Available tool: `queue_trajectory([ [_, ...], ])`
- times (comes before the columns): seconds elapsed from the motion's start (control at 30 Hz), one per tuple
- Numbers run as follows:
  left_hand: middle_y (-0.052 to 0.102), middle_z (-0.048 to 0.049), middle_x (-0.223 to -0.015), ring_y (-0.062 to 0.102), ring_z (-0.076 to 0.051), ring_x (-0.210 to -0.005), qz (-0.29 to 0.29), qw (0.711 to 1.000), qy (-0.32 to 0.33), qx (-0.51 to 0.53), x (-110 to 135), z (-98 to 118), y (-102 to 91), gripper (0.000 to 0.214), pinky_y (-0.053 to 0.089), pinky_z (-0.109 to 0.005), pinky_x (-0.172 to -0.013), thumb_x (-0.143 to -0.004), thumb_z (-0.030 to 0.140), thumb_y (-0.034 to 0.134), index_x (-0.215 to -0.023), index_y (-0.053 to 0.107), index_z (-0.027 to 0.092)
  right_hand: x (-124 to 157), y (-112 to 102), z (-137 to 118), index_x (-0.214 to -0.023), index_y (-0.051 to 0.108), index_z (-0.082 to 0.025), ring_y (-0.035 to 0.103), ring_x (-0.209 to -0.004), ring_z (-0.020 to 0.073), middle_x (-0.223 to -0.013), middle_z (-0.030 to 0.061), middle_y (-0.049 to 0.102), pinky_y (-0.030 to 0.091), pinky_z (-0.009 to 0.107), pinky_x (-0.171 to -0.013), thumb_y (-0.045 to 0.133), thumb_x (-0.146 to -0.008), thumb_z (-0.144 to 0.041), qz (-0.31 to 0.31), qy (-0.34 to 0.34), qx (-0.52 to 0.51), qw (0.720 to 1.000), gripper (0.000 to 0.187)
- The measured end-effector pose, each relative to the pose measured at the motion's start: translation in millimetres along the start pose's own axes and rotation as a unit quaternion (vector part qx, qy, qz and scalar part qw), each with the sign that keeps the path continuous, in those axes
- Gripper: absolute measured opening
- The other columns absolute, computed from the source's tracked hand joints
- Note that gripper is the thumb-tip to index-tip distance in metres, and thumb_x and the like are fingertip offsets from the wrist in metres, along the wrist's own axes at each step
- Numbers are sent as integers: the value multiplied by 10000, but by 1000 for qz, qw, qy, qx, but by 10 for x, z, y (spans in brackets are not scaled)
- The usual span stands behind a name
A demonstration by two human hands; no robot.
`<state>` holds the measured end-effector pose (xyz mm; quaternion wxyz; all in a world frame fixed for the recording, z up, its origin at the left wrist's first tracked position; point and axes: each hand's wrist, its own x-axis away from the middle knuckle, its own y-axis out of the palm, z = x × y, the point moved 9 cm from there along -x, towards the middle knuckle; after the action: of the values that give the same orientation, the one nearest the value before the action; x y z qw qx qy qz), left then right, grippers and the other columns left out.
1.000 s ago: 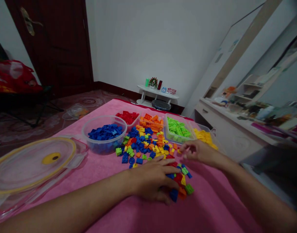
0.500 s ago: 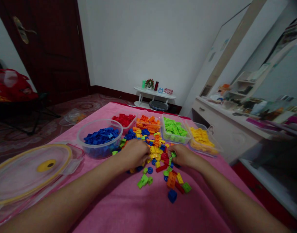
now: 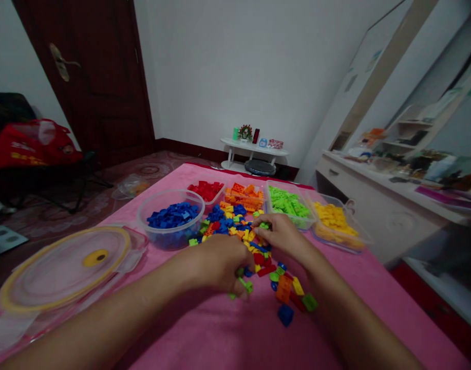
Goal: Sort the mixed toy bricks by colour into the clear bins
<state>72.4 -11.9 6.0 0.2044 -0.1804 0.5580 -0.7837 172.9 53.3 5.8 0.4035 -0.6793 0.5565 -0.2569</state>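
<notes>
A mixed pile of plastic toy bricks [image 3: 235,218] in several colours lies on the pink cloth. My left hand [image 3: 222,262] is low at the pile's near side, its thumb and fingers curled around a light green toy brick [image 3: 246,284]. Part of that grip is hidden by the hand itself. At the pile's right side my right hand [image 3: 279,234] pinches a green toy brick [image 3: 264,225], close to the tub of green bricks [image 3: 289,201]. An orange brick [image 3: 284,289] and a dark blue brick [image 3: 285,314] lie loose near my right forearm.
A round tub of blue bricks [image 3: 170,221] stands left of the pile. Behind are boxes of red bricks [image 3: 206,190] and orange bricks [image 3: 245,196]; a box of yellow bricks [image 3: 335,221] is at right. A clear lid [image 3: 66,267] lies at left.
My left hand has moved nearer, onto the loose green bricks. My right hand has shifted up and away across the pile, carrying a green brick. The view has turned slightly left.
</notes>
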Motion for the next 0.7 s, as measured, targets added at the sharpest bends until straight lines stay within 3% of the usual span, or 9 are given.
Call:
queue_trajectory([
  [0.07, 695, -86, -936, 657, -262, -794, -42, 998, -13, -36, 8, 136, 145, 439, 483, -314, -642, -630, 449, 743, -1017, 698, 245, 34, -104, -44, -809, 703, -171, 594, -625, 146, -683, 15, 673, 392, 226, -577, 585, -730, -232, 10, -10, 20, 1000, 155],
  [0.17, 663, -145, -986, 657, -289, -752, -55, 992, -62, -91, -47, 173, 298, 334, 503, -359, -599, -705, 368, 672, -992, 702, 198, 124, -149, -89, -768, 701, -178, 590, -618, 143, -704, 13, 678, 384, 228, -575, 637, -702, -253, -35, -4, 36, 999, 118],
  [0.33, 652, -166, -975, 664, -276, -758, -31, 989, -64, -132, -170, 122, 376, 255, 526, -350, -615, -724, 162, 577, -945, 704, 156, 336, 130, 10, -784, 667, -195, 507, -463, 110, -546, -33, 603, 307, 220, -482, 730, -614, -246, -179, 69, 77, 978, 188],
  [0.5, 696, -122, -890, 674, -290, -783, -68, 990, -60, -112, -152, 94, 324, 222, 529, -352, -621, -697, 122, 571, -870, 703, 166, 282, 156, -17, -656, 636, -177, 508, -565, 122, -601, -4, 603, 262, 228, -494, 732, -603, -247, -142, 20, 170, 975, 130],
  [0.6, 706, -110, -878, 678, -285, -780, -80, 989, -42, -120, -127, 124, 313, 206, 526, -339, -604, -699, 129, 574, -852, 706, 171, 229, 115, 15, -616, 608, -166, 493, -497, 111, -522, -5, 571, 277, 224, -472, 656, -707, -308, -124, 25, 85, 988, 175],
  [0.7, 710, -120, -863, 678, -273, -755, -60, 990, -34, -120, -138, 132, 325, 187, 521, -328, -594, -698, 140, 577, -824, 713, 164, 168, 119, 102, -616, 566, -162, 470, -397, 87, -468, -18, 553, 306, 201, -420, 614, -766, -382, -94, 72, -119, 986, 271],
])
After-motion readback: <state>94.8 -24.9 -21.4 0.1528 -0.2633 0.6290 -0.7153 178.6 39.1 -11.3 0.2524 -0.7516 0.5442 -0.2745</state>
